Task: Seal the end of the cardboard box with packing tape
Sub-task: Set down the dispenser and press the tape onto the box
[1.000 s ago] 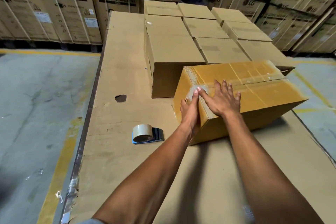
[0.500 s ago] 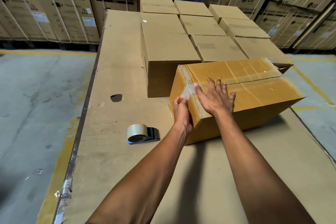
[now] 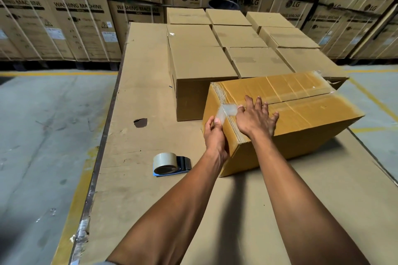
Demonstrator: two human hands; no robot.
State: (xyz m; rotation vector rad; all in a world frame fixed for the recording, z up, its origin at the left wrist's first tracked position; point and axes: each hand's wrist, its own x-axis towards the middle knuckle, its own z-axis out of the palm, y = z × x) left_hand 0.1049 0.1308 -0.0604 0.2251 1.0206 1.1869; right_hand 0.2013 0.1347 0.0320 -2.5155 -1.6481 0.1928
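A brown cardboard box lies on the cardboard-covered table, its near end turned toward me. A strip of clear tape wraps over the top edge at that end. My left hand presses against the end face, thumb and fingers on the lower part of the strip. My right hand lies flat on the box top, fingers spread, thumb by the tape. The tape dispenser, a tan roll in a blue and black holder, rests on the table left of the box, untouched.
Several closed boxes stand in rows behind the taped one. The table's left metal edge drops to a concrete floor. A dark hole marks the table cover. Stacked LG washing-machine cartons line the back.
My left hand has slid down the end face, smoothing the tape downward. My right hand has stayed flat on the box top.
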